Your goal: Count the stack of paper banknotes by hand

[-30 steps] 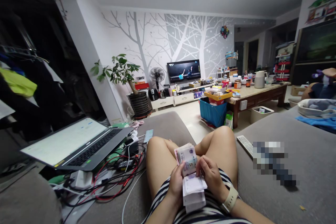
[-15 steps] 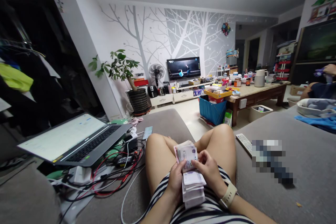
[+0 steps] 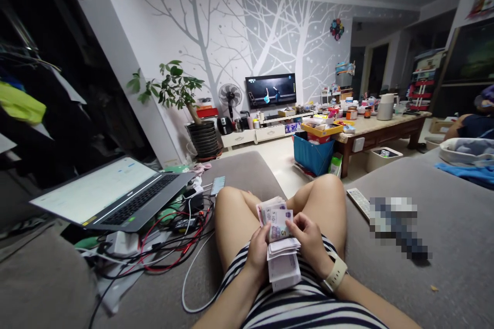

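A stack of banknotes (image 3: 278, 223) is held upright above my lap, some pinkish at the back and purple ones in front. My left hand (image 3: 258, 252) is closed around the stack's left side, thumb on its face. With thumb and fingers, my right hand (image 3: 310, 241) pinches the right edge of the front note, which shows a 5. Below the hands, the lower ends of several notes (image 3: 284, 269) hang folded down toward the striped clothing. A pale watch (image 3: 335, 272) is on my right wrist.
To the left on the grey sofa sit an open laptop (image 3: 116, 200), tangled cables (image 3: 185, 236) and a phone (image 3: 218, 185). A remote (image 3: 358, 203) lies to the right beside a blurred patch. Ahead stand a blue bin (image 3: 314, 155) and a cluttered table (image 3: 386, 124). Another person's arm (image 3: 459, 127) shows far right.
The front note has been slid a little to the right by my right hand, and more notes hang folded down below. The view has tilted slightly downward.
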The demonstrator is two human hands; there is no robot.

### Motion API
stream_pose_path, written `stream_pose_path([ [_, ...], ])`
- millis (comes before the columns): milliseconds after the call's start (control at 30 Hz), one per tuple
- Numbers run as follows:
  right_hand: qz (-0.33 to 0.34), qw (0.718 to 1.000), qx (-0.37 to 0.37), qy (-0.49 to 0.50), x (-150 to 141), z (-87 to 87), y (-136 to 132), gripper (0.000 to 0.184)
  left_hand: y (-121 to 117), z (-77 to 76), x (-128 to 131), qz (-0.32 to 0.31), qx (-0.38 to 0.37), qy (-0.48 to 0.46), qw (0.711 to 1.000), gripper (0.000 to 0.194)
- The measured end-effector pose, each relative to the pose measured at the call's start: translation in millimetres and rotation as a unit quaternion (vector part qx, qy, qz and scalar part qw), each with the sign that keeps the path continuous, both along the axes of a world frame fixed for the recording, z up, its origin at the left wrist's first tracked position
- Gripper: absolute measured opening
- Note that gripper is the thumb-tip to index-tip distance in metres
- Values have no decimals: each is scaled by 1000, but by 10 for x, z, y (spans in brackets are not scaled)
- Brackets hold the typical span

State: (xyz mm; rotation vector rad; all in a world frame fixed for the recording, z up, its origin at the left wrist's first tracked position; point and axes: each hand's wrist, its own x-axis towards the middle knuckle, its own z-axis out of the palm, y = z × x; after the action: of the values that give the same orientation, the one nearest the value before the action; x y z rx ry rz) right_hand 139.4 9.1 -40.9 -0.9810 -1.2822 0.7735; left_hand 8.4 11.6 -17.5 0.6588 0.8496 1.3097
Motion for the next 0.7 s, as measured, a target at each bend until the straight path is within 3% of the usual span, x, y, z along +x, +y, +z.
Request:
stream_pose_path([
  [200, 18, 1000, 16, 5, 7, -17, -3, 34, 27, -10, 9, 10, -5, -8, 1000, 19],
  [467, 51, 998, 18, 23, 2, -5, 18, 33, -86, 121, 7, 24, 33, 55, 998, 23],
  [700, 70, 996, 4, 59, -2, -62, 90, 32, -70, 66, 9, 6, 33, 51, 998, 28],
])
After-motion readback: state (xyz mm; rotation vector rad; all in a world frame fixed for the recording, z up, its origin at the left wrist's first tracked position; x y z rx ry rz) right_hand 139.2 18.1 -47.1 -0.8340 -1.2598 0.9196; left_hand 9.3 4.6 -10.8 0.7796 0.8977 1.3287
